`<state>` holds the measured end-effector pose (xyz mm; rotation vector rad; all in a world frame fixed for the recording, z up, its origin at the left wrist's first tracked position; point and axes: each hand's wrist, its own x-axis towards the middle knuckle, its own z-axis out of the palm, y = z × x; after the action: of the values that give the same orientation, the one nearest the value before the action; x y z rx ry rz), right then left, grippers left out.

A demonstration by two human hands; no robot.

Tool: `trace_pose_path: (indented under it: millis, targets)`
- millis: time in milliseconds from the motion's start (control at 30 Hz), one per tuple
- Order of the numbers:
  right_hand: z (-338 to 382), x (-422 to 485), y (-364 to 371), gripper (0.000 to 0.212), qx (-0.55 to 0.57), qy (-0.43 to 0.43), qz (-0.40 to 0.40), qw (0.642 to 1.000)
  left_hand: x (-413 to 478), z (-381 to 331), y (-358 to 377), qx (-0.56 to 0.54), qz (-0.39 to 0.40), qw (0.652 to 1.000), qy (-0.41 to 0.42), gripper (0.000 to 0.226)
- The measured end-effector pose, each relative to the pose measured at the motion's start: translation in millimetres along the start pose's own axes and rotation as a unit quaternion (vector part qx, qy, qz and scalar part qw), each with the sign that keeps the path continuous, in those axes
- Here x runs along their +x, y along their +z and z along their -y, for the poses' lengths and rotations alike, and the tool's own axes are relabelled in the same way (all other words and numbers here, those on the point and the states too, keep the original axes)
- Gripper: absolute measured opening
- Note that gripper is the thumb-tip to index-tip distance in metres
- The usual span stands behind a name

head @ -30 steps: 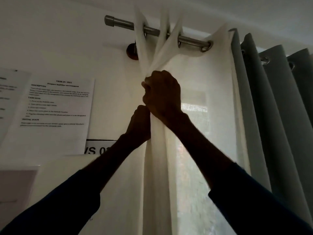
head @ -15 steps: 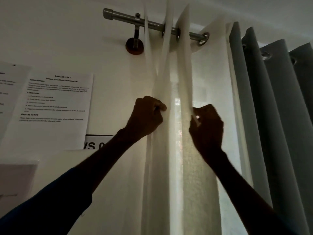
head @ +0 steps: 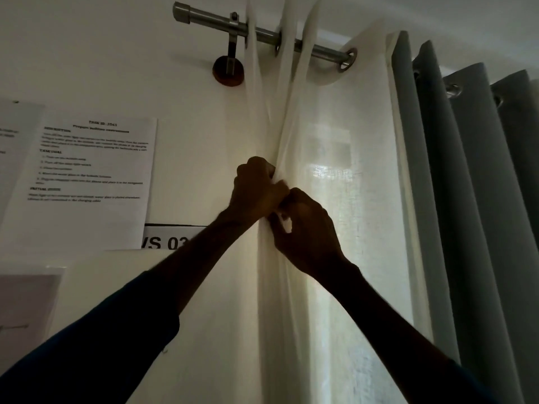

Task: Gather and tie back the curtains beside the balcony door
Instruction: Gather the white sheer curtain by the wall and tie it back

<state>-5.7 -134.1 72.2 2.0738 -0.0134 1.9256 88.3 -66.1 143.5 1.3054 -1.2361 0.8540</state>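
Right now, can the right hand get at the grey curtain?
Probably, once it lets go: the right hand pinches the sheer white curtain; the grey curtain hangs to its right with nothing in front.

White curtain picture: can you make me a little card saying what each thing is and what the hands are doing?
main curtain: thin white see-through curtain, hanging from the rod, bunched at the hands
left hand: grips the bunched folds
right hand: grips the same folds, lower, beside the left hand
rod: silver metal curtain rod
other curtain: thick grey curtain, on the right, hanging loose
wall: printed white paper sheet, left of the curtains
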Motion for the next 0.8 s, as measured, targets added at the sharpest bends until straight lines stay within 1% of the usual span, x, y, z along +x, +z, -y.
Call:
trace_pose_path:
  millis: [33, 100, 133, 167, 200, 233, 267, 300, 333, 367, 400, 433, 467, 500, 533, 600, 633, 700, 800]
  targets:
    - [-4.0, 0.3, -4.0, 0.009, 0.014, 0.015, 0.007, 1.0, 0.8, 0.8, 0.1, 0.015, -0.001, 1.0, 0.009, 0.021]
    - [-20.1, 1.6, -15.4, 0.017, 0.059, 0.051, 0.009, 0.997, 0.5, 3.6, 1.5, 0.035, -0.004, 0.999, 0.02, 0.017]
    - [-31.3, 2.7, -21.4, 0.017, 0.073, 0.066, -0.012, 0.995, -0.3, 4.6, 2.4, 0.046, -0.012, 0.998, 0.029, 0.015]
    - [-41.1, 4.5, -28.8, 0.015, 0.059, 0.079, -0.049, 0.994, -2.8, 4.4, 3.0, 0.057, -0.019, 0.998, 0.035, 0.016]
    - [-55.0, 6.9, -34.3, 0.016, 0.018, 0.09, -0.094, 0.991, -3.7, 6.0, 4.7, 0.061, -0.03, 0.997, 0.047, 0.018]
    - [-70.9, 9.9, -40.6, 0.023, -0.052, 0.113, -0.128, 0.984, -6.8, 6.8, 6.1, 0.056, -0.036, 0.996, 0.063, 0.014]
    - [-86.1, 13.4, -48.7, 0.036, -0.121, 0.149, -0.149, 0.97, -9.5, 8.6, 7.9, 0.051, -0.038, 0.994, 0.088, 0.009]
    - [-99.9, 16.1, -57.8, 0.05, -0.166, 0.197, -0.154, 0.954, -13.3, 8.4, 8.8, 0.045, -0.037, 0.993, 0.1, 0.027]
    - [-111.6, 17.9, -65.4, 0.061, -0.178, 0.244, -0.147, 0.942, -16.5, 10.3, 10.6, 0.037, -0.026, 0.992, 0.12, 0.047]
    - [-119.2, 19.4, -71.5, 0.067, -0.165, 0.283, -0.13, 0.936, -19.6, 10.8, 11.4, 0.033, -0.017, 0.989, 0.141, 0.064]
    - [-125.6, 19.7, -75.2, 0.066, -0.146, 0.303, -0.112, 0.935, -21.6, 11.4, 11.9, 0.037, -0.014, 0.985, 0.166, 0.077]
    - [-128.4, 18.8, -76.1, 0.06, -0.133, 0.302, -0.098, 0.939, -23.9, 9.6, 10.8, 0.045, -0.013, 0.982, 0.184, 0.086]
    - [-128.7, 16.8, -74.4, 0.05, -0.13, 0.286, -0.094, 0.945, -23.5, 10.1, 10.1, 0.049, -0.009, 0.979, 0.2, 0.089]
    - [-126.4, 14.2, -71.7, 0.04, -0.137, 0.267, -0.101, 0.949, -23.0, 11.7, 9.3, 0.049, 0.001, 0.978, 0.204, 0.087]
    - [-123.6, 11.9, -67.8, 0.033, -0.149, 0.247, -0.119, 0.95, -22.4, 12.4, 8.0, 0.045, 0.012, 0.977, 0.207, 0.078]
    - [-115.2, 10.0, -60.5, 0.024, -0.179, 0.208, -0.156, 0.949, -22.3, 16.8, 8.0, 0.051, 0.025, 0.979, 0.197, 0.054]
    - [-111.9, 11.1, -55.7, 0.02, -0.203, 0.182, -0.164, 0.948, -22.5, 18.6, 8.4, 0.056, 0.028, 0.979, 0.192, 0.046]
    - [-105.9, 14.9, -44.6, 0.02, -0.258, 0.138, -0.156, 0.943, -21.7, 22.4, 7.9, 0.061, 0.03, 0.981, 0.183, 0.04]
    - [-99.9, 20.7, -34.0, 0.028, -0.309, 0.098, -0.155, 0.933, -18.2, 28.7, 3.3, 0.066, 0.034, 0.982, 0.175, 0.037]
